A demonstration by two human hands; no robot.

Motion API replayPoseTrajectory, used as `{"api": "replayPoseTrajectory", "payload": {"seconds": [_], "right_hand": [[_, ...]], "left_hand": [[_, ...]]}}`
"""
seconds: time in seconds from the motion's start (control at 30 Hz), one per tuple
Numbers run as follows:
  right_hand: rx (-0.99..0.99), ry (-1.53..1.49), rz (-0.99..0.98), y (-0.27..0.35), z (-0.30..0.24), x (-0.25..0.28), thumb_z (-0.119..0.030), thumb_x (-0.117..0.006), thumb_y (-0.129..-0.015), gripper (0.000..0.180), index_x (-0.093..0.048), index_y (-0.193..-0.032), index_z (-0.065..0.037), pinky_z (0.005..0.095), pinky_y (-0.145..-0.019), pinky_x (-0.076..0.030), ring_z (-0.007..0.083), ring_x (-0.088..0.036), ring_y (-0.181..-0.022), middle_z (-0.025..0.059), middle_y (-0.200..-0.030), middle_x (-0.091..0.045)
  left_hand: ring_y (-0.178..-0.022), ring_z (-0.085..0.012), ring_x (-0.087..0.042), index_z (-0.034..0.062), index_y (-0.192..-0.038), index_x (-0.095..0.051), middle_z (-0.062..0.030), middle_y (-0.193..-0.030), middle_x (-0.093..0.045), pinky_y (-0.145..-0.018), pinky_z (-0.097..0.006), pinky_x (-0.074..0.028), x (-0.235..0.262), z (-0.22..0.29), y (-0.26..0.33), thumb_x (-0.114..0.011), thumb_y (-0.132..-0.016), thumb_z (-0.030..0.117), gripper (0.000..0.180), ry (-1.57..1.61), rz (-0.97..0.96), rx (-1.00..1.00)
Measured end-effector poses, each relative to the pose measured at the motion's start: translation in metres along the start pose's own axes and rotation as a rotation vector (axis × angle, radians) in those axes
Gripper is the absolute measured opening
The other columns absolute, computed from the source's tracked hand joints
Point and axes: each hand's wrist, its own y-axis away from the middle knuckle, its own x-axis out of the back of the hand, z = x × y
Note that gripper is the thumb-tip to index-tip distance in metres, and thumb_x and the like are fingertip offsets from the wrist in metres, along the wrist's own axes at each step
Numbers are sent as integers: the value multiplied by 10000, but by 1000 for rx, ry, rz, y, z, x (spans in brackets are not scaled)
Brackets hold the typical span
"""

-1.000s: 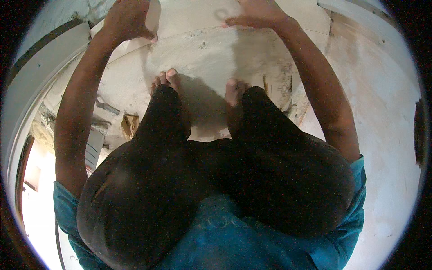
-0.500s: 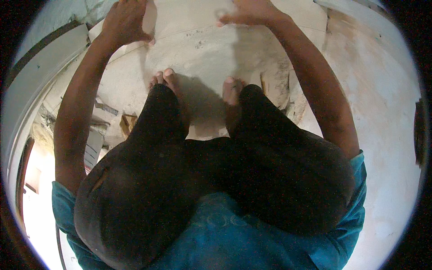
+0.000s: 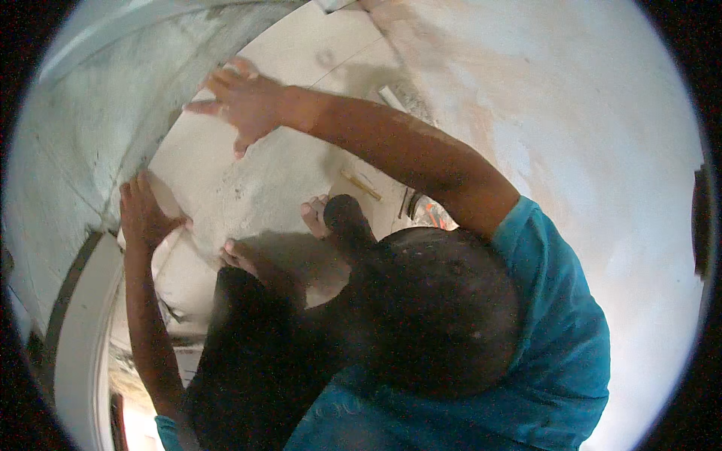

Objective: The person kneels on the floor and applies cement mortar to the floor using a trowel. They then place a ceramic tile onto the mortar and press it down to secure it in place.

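Cream-coloured, the slab (image 3: pixel 197 154) lay beneath our right hand (image 3: pixel 247 109), splayed and grasping nothing; our left hand (image 3: pixel 145 216), also unclosed, was at its left end. Beyond its far edge rose the greenish wall (image 3: pixel 98 143); nearer us were our bare feet (image 3: pixel 313 216).

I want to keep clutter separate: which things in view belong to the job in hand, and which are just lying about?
In the job:
- pale slab
- left hand, at its edge
- right hand, spread over it

Apparently lying about:
- thin yellowish strip, near the right foot
- orange-and-white item, partly hidden, too unclear to identify
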Motion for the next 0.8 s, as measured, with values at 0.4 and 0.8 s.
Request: {"api": "replayPoseTrajectory", "payload": {"seconds": [0.4, 0.8], "right_hand": [[-355, 125, -28, 3, 96, 35, -776, -363, -864, 810, -696, -1072, -67, 453, -960, -407, 282, -651, -993, 168, -944, -691], [-401, -7, 22, 0, 112, 29, -796, -365, -846, 858, -737, -801, -24, 462, -743, -533, 349, -682, -773, 176, -779, -692]], "left_hand": [[-1216, -396, -395, -86, -1365, -336, -214, -1280, -460, -1042, -456, -383, 21, 9, -4, -953, -351, 456, 1305, -18, -72, 5], [-1300, -473, -369, -114, -1414, -261, -304, -1380, -414, -1111, -509, -298, 34, 13, -5, -887, -411, 623, 1393, -17, -181, 16]]}}
